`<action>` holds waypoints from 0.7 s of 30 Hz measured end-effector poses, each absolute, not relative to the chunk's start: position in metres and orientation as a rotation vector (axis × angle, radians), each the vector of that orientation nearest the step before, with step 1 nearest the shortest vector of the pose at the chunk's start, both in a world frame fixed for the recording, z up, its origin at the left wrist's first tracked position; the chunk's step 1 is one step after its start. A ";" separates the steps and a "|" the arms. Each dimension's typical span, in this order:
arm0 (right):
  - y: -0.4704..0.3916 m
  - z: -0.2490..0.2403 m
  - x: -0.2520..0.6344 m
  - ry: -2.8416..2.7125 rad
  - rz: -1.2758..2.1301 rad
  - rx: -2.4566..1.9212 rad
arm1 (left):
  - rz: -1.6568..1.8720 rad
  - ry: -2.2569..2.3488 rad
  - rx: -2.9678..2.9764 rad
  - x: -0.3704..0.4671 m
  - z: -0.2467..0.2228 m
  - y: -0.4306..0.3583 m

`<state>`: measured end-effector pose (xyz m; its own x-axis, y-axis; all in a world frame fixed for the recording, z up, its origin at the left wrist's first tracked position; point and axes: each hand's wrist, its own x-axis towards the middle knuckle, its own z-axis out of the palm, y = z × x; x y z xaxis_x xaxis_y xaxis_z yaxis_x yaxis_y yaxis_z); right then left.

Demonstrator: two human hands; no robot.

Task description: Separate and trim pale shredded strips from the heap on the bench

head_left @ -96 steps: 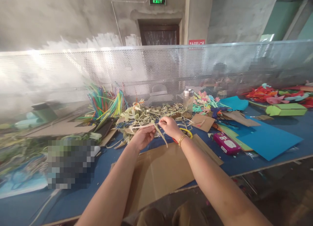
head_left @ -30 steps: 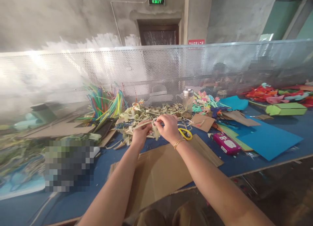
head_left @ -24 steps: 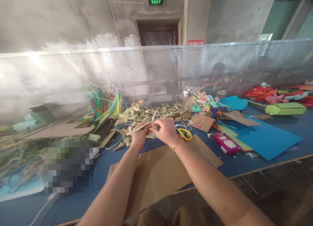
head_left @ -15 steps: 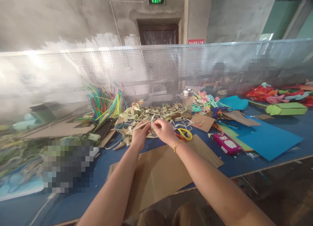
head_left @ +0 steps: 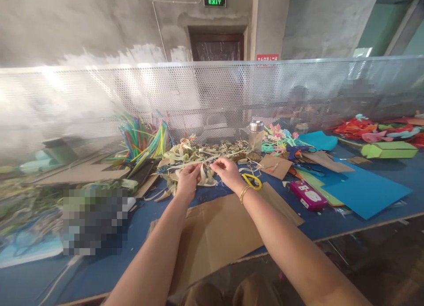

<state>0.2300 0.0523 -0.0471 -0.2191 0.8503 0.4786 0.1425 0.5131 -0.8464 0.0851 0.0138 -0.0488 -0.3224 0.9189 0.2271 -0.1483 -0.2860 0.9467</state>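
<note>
My left hand is closed, its fingers pinching a pale strip that hangs in a loop between the hands. My right hand, with a gold bracelet at the wrist, is closed too, fingertips pinched near the strip's other side. Both hands are above the near edge of a heap of pale green and cream dried strips. Yellow-handled scissors lie just right of my right hand. Under my forearms is a flat piece of brown cardboard.
Colourful pipe cleaners stand at the back left. Behind the heap is a clear bottle with a metal lid. On the right are a magenta box, blue sheets and a green paper form. A perforated metal screen borders the table.
My hands have drawn slightly apart, and the pale strip now hangs as a loop between them. The view has shifted a little.
</note>
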 end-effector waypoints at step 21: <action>0.047 -0.045 0.234 -1.895 0.397 -0.943 | 1.478 1.124 1.231 0.096 -0.050 0.007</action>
<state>0.2343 0.0473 -0.0448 -0.2531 0.7514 0.6094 0.4435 0.6499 -0.6172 0.0962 0.0073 -0.0496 -0.1188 0.9745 0.1906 -0.0762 -0.2003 0.9768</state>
